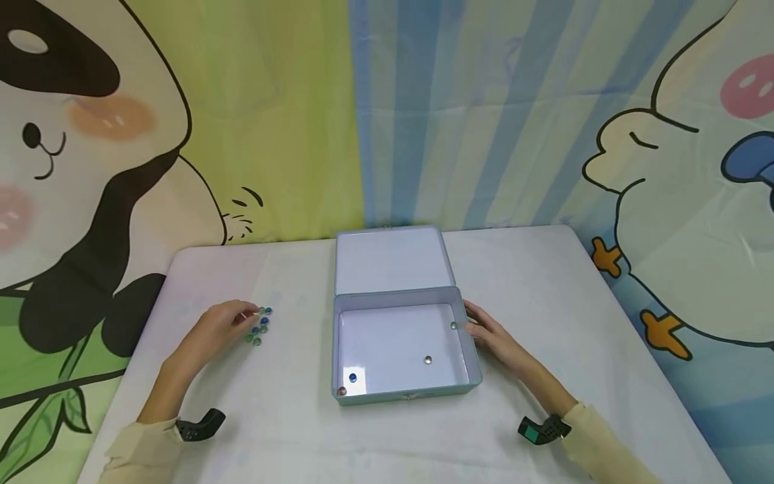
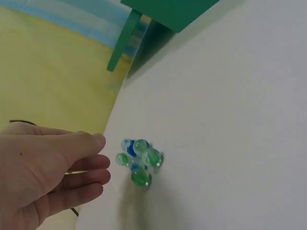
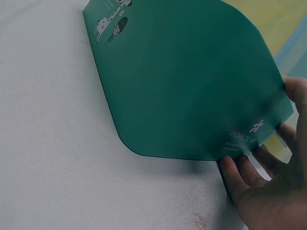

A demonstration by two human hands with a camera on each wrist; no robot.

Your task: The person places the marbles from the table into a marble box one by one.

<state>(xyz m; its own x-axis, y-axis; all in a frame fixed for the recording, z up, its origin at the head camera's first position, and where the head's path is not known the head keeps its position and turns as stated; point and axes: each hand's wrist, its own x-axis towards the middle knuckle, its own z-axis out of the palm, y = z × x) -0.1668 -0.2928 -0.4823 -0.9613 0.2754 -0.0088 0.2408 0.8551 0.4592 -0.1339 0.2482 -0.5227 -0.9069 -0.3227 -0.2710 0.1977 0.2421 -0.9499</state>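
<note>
My left hand [image 1: 220, 327] hovers beside a cluster of glass marbles [image 1: 264, 321], some green and some blue, on the left of the table. In the left wrist view its fingers are loosely bent just short of the marbles [image 2: 140, 177], with nothing visible between them. The right hand [image 1: 492, 336] touches the right wall of a green tin box [image 1: 406, 396], fingers spread against the outside and thumb near the rim. Inside the box lie a blue marble [image 1: 353, 378], a brownish marble [image 1: 342, 390], a clear brownish marble [image 1: 428, 360] and a green marble [image 1: 453, 325].
The box's hinged lid [image 1: 393, 261] lies folded back behind it, toward the far table edge. A white cloth covers the table [image 1: 290, 430]. Cartoon-printed curtains [image 1: 290, 121] hang behind and at the sides.
</note>
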